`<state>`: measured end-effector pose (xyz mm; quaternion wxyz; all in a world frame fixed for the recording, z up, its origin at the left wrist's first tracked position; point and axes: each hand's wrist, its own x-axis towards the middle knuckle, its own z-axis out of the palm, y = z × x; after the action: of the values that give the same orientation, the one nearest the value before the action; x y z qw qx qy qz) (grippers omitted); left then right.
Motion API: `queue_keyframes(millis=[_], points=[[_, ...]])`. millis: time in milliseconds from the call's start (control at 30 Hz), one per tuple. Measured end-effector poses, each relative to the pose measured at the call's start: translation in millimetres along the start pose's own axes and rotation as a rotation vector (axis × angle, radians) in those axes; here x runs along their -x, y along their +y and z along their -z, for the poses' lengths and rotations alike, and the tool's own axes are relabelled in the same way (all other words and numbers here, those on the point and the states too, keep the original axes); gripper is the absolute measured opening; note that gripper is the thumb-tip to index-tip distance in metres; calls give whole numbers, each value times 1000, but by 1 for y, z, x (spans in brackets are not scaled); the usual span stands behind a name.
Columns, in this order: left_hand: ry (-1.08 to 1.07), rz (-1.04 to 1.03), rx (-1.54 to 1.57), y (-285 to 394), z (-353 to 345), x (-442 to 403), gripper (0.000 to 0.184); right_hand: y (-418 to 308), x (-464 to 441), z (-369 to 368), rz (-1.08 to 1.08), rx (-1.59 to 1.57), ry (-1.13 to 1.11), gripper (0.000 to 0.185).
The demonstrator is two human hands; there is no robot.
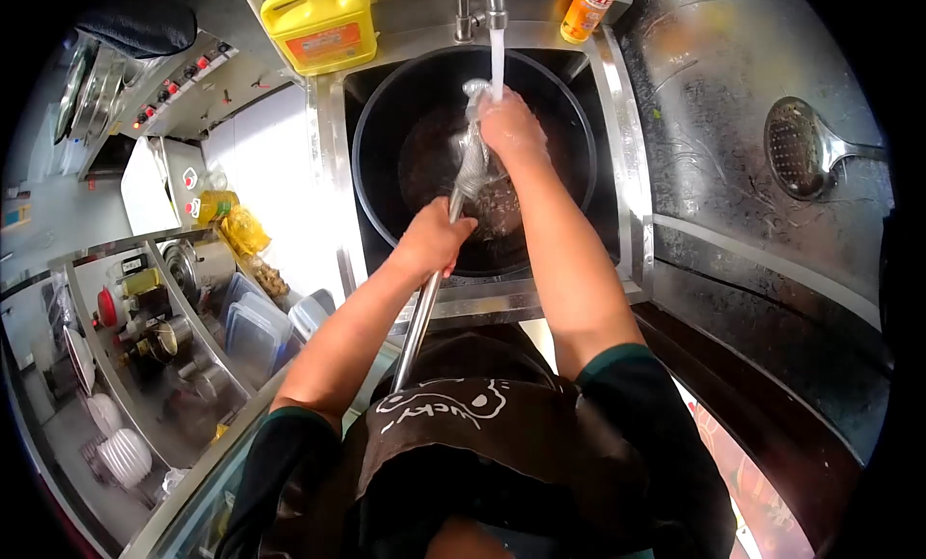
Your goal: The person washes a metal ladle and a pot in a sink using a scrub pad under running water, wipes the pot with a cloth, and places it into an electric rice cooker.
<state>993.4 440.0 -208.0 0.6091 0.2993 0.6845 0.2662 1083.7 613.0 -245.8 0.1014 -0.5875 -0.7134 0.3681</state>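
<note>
The left hand [434,239] is wrapping closed around the handle of a long metal utensil [471,173], which is slanting into a black tub [363,163] in the sink [633,163]. Under the running faucet [496,17], the right hand [513,130] is working at its far end; its finger closure cannot be told.
</note>
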Motion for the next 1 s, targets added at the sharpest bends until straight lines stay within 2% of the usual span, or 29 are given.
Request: queue_keyframes(millis=[67,100,133,200,233,367,400,467,500,600,633,700,733,767,800,833,900,933,1000], points=[[-6,-25,-38,-11,-1,-5,22,33,-10,-33,120,-22,152,47],[31,-17,-69,-1,0,2,22,33,1,-38,202,166,186,44],[22,-5,-29,-1,2,1,22,0,37,-16,212,170,176,45],[-12,22,48,-3,4,-3,22,11,66,-40,490,272,512,47],[-35,43,83,-7,3,-4,21,17,67,-37,477,268,530,43],[4,76,88,-9,7,1,20,58,0,-36,-136,-180,166,35],[-3,56,104,-4,7,5,20,71,-14,-26,-164,-240,66,32],[0,12,143,9,8,15,21,94,-24,-38,-250,-1086,-70,29],[13,52,159,10,6,14,23,96,-27,-36,-424,-1248,-83,30],[-111,58,177,2,14,4,23,91,-16,-32,-271,-1124,4,30],[-85,83,419,2,13,4,29,97,-14,-38,-214,-1108,-8,35],[-33,127,910,22,5,12,46,68,16,-30,-188,-1197,110,38],[-127,107,1021,18,7,6,52,57,24,-28,-173,-1239,167,40],[-219,87,1129,8,13,-7,60,68,21,-31,-174,-1039,117,44],[-315,69,1229,-3,20,-21,67,69,22,-34,-81,-930,133,44],[-509,-65,1257,-15,29,-36,72,70,26,-34,10,-818,154,44],[-386,-71,1082,-12,29,-43,79,62,41,-30,145,-571,231,44],[-321,-72,966,-10,26,-44,81,66,44,-42,415,-435,410,50],[-256,66,749,2,15,-29,84,35,56,-25,525,-70,339,51]])
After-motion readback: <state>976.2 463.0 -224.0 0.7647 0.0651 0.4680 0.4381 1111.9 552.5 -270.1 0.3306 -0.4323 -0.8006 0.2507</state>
